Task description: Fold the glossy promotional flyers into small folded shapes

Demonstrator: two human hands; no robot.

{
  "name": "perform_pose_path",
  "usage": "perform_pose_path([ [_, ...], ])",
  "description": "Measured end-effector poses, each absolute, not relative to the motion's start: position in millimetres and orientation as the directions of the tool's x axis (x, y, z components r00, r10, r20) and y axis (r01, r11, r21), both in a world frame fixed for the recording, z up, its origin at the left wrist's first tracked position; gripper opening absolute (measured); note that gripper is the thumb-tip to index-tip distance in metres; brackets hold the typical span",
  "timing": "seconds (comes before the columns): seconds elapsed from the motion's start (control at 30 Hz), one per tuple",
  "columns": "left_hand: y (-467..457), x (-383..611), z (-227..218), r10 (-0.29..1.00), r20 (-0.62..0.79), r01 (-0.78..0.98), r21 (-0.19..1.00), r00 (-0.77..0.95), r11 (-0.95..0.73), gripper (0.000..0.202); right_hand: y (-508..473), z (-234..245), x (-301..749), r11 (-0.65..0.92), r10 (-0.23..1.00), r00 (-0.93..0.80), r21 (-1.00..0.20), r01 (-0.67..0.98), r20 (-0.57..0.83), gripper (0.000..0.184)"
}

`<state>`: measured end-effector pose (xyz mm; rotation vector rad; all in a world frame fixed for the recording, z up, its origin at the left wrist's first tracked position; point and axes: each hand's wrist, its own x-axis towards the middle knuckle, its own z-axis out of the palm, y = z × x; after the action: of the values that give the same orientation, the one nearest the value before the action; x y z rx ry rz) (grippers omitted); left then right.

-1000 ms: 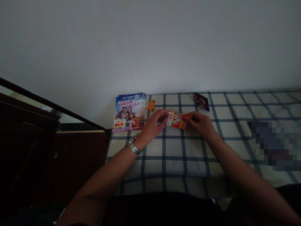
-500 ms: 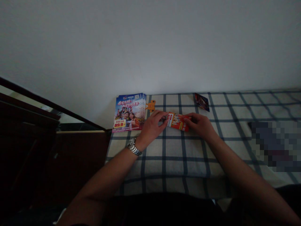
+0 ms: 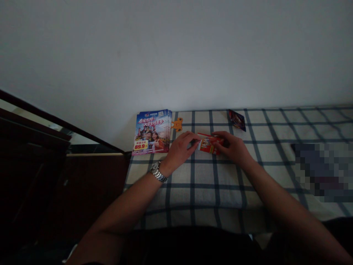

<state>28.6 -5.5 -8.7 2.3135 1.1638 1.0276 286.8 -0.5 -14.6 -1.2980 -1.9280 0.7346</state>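
A small red and yellow printed leaflet (image 3: pixel 207 146) is held low over the checked cloth, between my two hands. Its upper part is bent over, so a red edge shows along the top. The fingers of my left hand (image 3: pixel 182 147) pinch its left end, and a silver watch (image 3: pixel 159 172) circles that wrist. At the right end, my right hand (image 3: pixel 230 146) grips the leaflet between thumb and fingers. My fingertips cover parts of both ends.
Left of my hands lies a stack of colourful flyers (image 3: pixel 151 132). A dark folded leaflet (image 3: pixel 237 120) rests near the wall (image 3: pixel 193 55). The checked cloth (image 3: pixel 204 191) bears an orange bear print (image 3: pixel 177 125). At far right is a blurred-out dark object (image 3: pixel 322 171).
The leaflet's top part has been folded over, so less of its printed face shows. My right hand has shifted slightly left; the flyer stack and dark leaflet stay put.
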Motion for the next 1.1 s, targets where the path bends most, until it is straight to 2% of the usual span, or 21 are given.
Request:
perform_pose_path([
  [0.13, -5.6, 28.9, -6.7, 0.783, 0.447, 0.506, 0.599, 0.432, -0.621, 0.006, 1.4, -14.5, 286.6, 0.527, 0.85, -0.357, -0.66, 0.535, 0.388, 0.032],
  [0.23, -6.4, 29.2, -5.5, 0.768, 0.448, 0.477, 0.605, 0.458, -0.638, 0.005, 2.1, -14.7, 287.2, 0.569, 0.822, -0.366, -0.628, 0.531, 0.436, 0.019],
  [0.43, -8.3, 28.7, -6.5, 0.757, 0.418, 0.436, 0.634, 0.502, -0.639, 0.018, 0.9, -12.0, 287.5, 0.586, 0.81, -0.381, -0.6, 0.544, 0.446, 0.01],
  [0.63, -9.2, 25.8, -8.9, 0.783, 0.308, 0.517, 0.613, 0.54, -0.598, 0.039, -1.5, -8.7, 287.0, 0.607, 0.794, -0.435, -0.584, 0.539, 0.424, 0.009],
  [0.73, -8.1, 24.0, -9.2, 0.763, 0.286, 0.535, 0.574, 0.579, -0.621, 0.042, -3.1, -5.6, 286.5, 0.604, 0.796, -0.442, -0.593, 0.533, 0.414, 0.009],
  [0.93, -1.2, 20.4, -8.9, 0.678, 0.336, 0.505, 0.473, 0.654, -0.722, 0.044, -2.3, -6.4, 288.5, 0.622, 0.783, -0.433, -0.58, 0.526, 0.447, 0.011],
  [1.1, -1.0, 18.6, -7.4, 0.683, 0.322, 0.593, 0.34, 0.656, -0.73, 0.049, 2.3, -13.9, 293.1, 0.653, 0.758, -0.47, -0.539, 0.533, 0.453, 0.012],
])
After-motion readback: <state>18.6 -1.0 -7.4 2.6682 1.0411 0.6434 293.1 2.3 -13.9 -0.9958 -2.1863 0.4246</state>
